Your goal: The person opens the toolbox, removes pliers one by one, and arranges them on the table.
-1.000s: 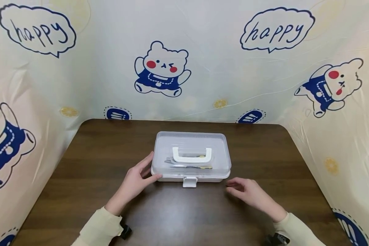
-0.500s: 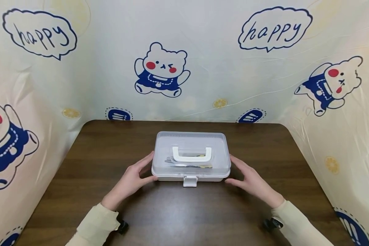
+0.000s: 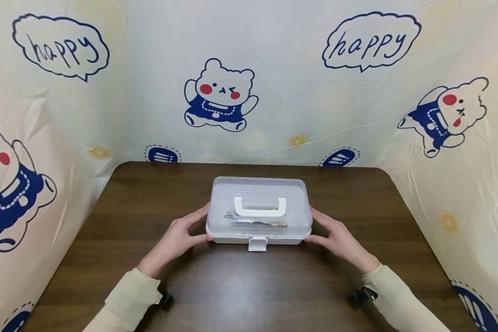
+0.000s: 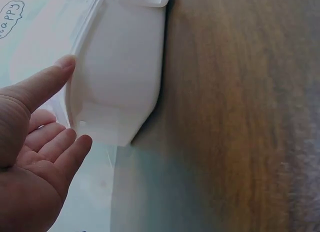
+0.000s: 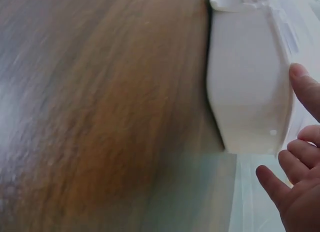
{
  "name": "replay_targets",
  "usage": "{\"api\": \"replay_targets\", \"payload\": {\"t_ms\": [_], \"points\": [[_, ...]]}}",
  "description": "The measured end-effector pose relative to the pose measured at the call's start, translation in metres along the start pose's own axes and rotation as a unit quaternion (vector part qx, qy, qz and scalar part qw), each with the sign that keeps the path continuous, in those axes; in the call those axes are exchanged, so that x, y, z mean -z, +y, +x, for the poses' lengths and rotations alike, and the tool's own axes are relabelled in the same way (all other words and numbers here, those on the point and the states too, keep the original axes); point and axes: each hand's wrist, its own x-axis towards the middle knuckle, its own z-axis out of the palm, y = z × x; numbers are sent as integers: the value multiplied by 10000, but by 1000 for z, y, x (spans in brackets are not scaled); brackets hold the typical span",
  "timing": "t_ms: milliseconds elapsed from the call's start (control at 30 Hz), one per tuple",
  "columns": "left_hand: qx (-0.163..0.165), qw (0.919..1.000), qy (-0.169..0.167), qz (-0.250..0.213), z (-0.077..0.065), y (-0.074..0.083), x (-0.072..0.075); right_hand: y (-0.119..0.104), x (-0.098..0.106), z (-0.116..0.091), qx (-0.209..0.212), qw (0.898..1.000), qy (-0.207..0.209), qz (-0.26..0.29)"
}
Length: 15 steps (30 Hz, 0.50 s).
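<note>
A white storage box (image 3: 259,189) with a see-through lid sits on the table, its latch (image 3: 257,245) hanging down in front and its white carry handle (image 3: 260,213) on top. Through the lid show thin tools (image 3: 280,224) with dark and yellow parts. My left hand (image 3: 176,240) holds the left end, fingers along the side and thumb at the front corner. At the opposite end, my right hand (image 3: 340,237) holds it the same way. In the left wrist view the thumb touches the rim of the box (image 4: 120,62); the right wrist view mirrors this.
The dark wooden table (image 3: 249,286) extends around the box. A pale printed cloth (image 3: 282,92) with bears and "happy" bubbles hangs behind it and along both sides. A black wrist camera (image 3: 166,300) sits at the left sleeve, another (image 3: 365,294) at the right.
My right hand has spread and come up to the right end of the box, its thumb closing in on the front corner. The left hand stays at its end. The box has hardly moved.
</note>
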Motion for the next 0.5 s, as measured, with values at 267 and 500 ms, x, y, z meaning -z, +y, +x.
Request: {"api": "replay_targets", "payload": {"t_ms": [267,500], "points": [[111,9999,113,-57,7,6,10,-6,10,6,-234,9992,266,182],[221,9983,303,-443,19,12,20,-13,19,15,-959,9920,420,701]]}}
